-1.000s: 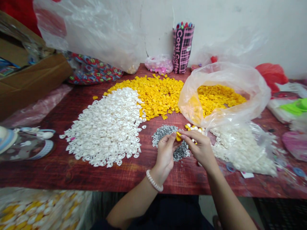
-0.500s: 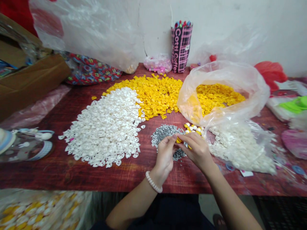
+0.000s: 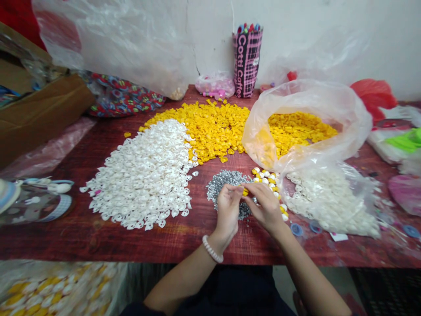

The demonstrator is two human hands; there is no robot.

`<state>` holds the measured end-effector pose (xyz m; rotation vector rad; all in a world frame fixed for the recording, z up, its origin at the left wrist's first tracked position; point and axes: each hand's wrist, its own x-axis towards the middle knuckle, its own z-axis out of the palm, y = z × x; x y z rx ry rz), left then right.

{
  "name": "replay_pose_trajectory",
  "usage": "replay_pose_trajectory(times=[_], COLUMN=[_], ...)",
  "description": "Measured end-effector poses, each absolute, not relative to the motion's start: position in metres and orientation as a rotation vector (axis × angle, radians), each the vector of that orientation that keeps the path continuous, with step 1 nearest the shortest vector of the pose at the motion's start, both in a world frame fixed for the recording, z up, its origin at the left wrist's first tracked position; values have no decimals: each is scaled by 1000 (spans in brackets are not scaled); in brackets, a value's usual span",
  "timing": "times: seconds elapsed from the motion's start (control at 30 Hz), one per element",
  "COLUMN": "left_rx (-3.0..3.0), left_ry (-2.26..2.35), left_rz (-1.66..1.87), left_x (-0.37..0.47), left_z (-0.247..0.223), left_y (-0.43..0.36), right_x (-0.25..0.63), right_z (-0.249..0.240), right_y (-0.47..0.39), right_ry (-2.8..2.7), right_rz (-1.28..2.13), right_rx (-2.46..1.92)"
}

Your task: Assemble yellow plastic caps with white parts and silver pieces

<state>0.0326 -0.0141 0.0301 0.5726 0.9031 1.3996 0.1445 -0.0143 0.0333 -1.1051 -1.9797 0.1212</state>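
A small yellow piece [image 3: 245, 192] is pinched between the fingertips of both hands, above a pile of small grey beads [image 3: 226, 179]. My left hand [image 3: 229, 210], with a pale coiled band at the wrist, holds it from the left. My right hand [image 3: 265, 206] grips it from the right, its fingers bent. Beside the right hand lie small yellow-and-white pieces [image 3: 266, 177]. White flat pieces [image 3: 144, 175] form a big heap on the left, touching a heap of yellow pieces [image 3: 217, 127] behind the beads.
An open plastic bag [image 3: 348, 131] holds yellow pieces at the right, with a bag of white pieces [image 3: 335, 202] before it. A clear jar [image 3: 36, 204] and a cardboard box [image 3: 46, 116] stand left. A plaid bag [image 3: 247, 63] stands at the wall.
My right hand has shifted slightly left and down, uncovering more yellow-and-white pieces and a blue ring beside it. Both hands still hold the yellow piece. The view has shifted slightly.
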Motion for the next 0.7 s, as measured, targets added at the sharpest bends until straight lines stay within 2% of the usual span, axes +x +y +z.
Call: replay_pose_trajectory(times=[0.27,0.47,0.7], left_rx=[1157,1592,1719], left_ry=[885,920,838], left_rz=[1131,1259,1339], left_x=[-7,-25,-32], left_z=[32,32,35], left_y=[-7,-1,-2], right_x=[153,155,155], right_z=[45,53,49], right_y=[-17,-18,-19], right_ry=[-1912,-1958,-1941], right_rz=[412,562,588], right_rx=[-1154,-1076,-959])
